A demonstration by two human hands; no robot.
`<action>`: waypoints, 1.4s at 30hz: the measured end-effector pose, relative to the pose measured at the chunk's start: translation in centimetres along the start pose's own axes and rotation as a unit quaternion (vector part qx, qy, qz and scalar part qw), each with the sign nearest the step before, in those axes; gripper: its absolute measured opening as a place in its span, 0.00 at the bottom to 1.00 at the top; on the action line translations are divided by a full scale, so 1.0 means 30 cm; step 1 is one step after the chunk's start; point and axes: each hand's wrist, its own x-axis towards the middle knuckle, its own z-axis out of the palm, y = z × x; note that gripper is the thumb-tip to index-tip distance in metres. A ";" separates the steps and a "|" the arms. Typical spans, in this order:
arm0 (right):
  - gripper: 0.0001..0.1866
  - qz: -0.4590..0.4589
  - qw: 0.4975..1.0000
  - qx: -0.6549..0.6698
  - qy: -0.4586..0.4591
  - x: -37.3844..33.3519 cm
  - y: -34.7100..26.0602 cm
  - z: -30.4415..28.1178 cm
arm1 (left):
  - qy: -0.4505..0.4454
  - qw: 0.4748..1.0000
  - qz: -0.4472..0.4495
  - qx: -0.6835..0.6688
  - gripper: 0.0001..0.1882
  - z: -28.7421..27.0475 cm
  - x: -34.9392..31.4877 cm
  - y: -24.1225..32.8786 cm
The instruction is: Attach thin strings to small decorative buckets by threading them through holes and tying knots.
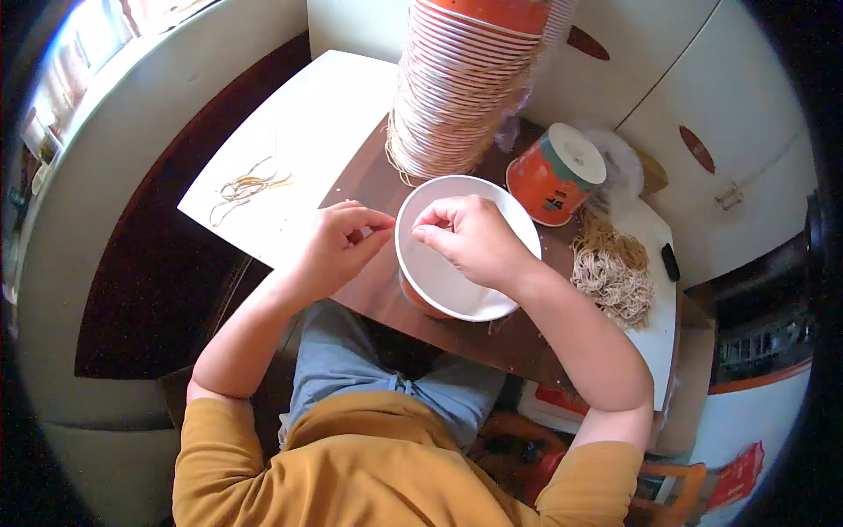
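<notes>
The tub [443, 274] and stacked cups [465, 97] block straight ahead; room opens leftward over the white tabletop [303, 119].

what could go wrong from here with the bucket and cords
The bucket stands near the table's front edge, so a knock from the left hand or right hand could tip it. The tall stack is close behind it and might topple if bumped. The cord heap on the right looks tangled, so strands could snag.
</notes>
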 end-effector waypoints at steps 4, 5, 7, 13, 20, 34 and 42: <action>0.08 -0.016 0.999 0.012 0.043 0.017 0.024 0.029 | 0.009 1.000 0.021 0.017 0.07 0.011 0.007 0.007; 0.08 -0.016 0.999 0.013 0.042 0.018 0.021 0.032 | 0.005 0.999 0.018 0.026 0.08 0.007 0.006 0.008; 0.09 0.007 0.998 0.051 0.030 0.019 0.012 0.034 | 0.007 0.999 0.018 0.030 0.08 0.001 0.002 0.009; 0.09 0.044 0.998 0.049 0.025 0.027 0.029 0.034 | 0.009 0.999 0.028 0.033 0.08 0.008 0.005 0.002; 0.09 0.081 0.997 0.008 0.015 0.031 0.000 0.029 | 0.014 0.999 0.039 0.028 0.08 0.008 0.008 -0.001; 0.10 0.105 0.994 -0.008 0.035 0.033 -0.022 0.038 | 0.010 0.998 0.054 0.040 0.07 0.012 0.011 -0.005; 0.11 0.104 0.994 0.016 0.042 0.035 -0.018 0.046 | -0.001 0.997 0.062 0.048 0.08 0.015 0.009 -0.002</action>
